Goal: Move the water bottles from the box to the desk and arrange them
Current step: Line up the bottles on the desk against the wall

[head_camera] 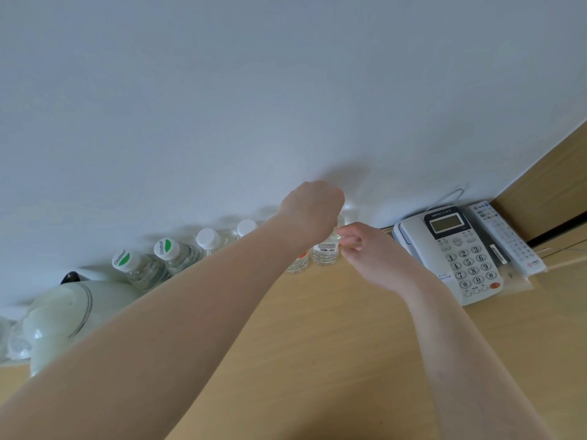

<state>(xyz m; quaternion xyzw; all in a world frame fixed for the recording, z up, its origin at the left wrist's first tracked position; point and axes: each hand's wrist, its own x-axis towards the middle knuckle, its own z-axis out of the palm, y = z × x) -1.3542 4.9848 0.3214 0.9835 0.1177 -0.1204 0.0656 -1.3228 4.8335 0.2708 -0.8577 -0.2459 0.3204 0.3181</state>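
Observation:
Several clear water bottles stand in a row along the white wall on the wooden desk [333, 328]. The two at the left [139, 268] [178, 254] have green-and-white caps, and two more [209, 241] [247, 227] have plain white caps. My left hand [313, 208] grips the top of the rightmost bottle [325, 252] from above, hiding its cap. My right hand [368, 252] pinches that bottle's side near its barcode label. Another bottle [298, 265] beside it is mostly hidden by my left forearm. The box is out of view.
A white kettle [63, 315] stands at the left end of the row. A grey desk telephone [457, 252] and a white remote control [508, 239] lie to the right of the bottles, near a wooden side panel [546, 185].

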